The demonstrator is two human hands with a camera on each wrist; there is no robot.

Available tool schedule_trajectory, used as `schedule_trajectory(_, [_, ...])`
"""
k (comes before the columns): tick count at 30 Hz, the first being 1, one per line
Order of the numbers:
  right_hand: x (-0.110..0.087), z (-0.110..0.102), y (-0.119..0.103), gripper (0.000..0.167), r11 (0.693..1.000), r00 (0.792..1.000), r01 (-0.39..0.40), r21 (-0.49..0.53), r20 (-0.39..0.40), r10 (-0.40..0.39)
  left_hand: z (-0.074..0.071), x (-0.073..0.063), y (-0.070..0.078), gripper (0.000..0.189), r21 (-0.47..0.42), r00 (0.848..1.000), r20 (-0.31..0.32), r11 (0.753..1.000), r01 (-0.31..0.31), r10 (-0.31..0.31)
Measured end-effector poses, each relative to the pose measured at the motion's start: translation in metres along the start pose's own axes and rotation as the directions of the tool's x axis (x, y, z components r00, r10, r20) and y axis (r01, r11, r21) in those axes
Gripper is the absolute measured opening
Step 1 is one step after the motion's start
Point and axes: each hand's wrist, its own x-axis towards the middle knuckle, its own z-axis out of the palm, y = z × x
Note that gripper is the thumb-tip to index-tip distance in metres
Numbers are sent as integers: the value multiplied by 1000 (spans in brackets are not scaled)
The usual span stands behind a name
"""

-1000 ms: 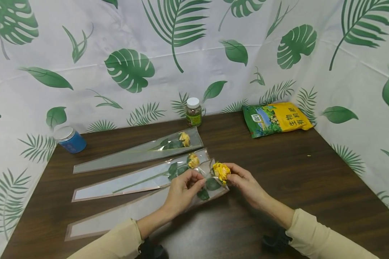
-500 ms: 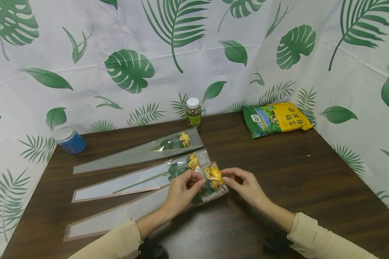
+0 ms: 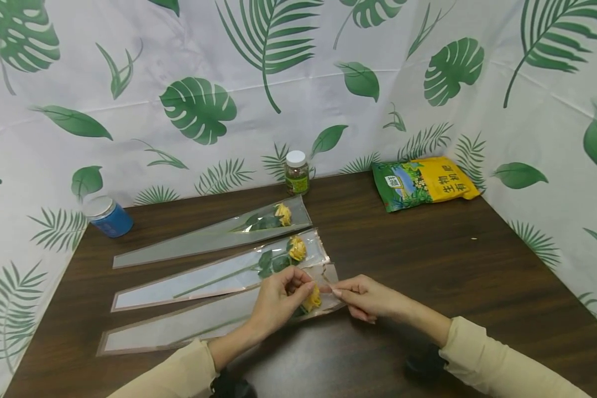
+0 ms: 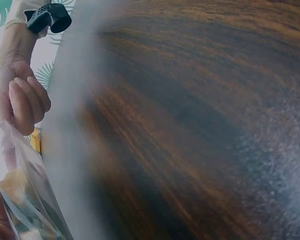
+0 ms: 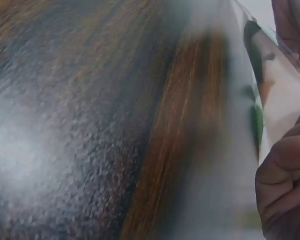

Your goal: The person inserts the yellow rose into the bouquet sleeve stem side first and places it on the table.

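Note:
In the head view, a clear flower sleeve (image 3: 144, 338) with a brownish border lies nearest me. Inside its wide end sits a yellow rose (image 3: 312, 299), partly hidden by my fingers, and a green stem (image 3: 204, 330) runs down the sleeve. My left hand (image 3: 281, 293) pinches the sleeve's upper side by the bloom. At the sleeve's right end, my right hand (image 3: 373, 298) pinches the film at the mouth between thumb and index finger. The left wrist view shows the right hand's curled fingers (image 4: 27, 102) above the film; the right wrist view shows them (image 5: 287, 182) beside it.
Two more sleeved yellow roses lie behind: a middle one (image 3: 297, 248) and a far one (image 3: 282, 214). A blue jar (image 3: 110, 217) stands back left, a white-capped bottle (image 3: 297, 174) at the back, and a green-yellow bag (image 3: 425, 183) back right. A leaf-print cloth (image 3: 288, 83) hangs behind.
The yellow rose has slid left and nearer me, deeper into the sleeve, and its stem now shows there. My right hand has let go of the bloom and holds the sleeve's mouth.

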Motion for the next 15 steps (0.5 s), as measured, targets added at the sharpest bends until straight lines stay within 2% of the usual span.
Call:
schedule_trajectory(3, [1,1,0,42,1000,999,-20,3,46,20,-1,-2,-1,5,22,1000,10,1000,4,-4])
schedule_trajectory(6, [1,1,3,39,1000,999,-11,-5,34,11,-2,-4,-3,5,53,1000,20,999,-8,7])
schedule_trajectory(11, [-4,3,11,32,996,993,73,-41,-86,-76,-2,-5,-8,6,86,998,54,996,-37,33])
schedule_trajectory(15, [-7,9,9,23,994,979,85,-65,-183,-95,-12,-7,-10,13,147,995,83,987,-67,55])
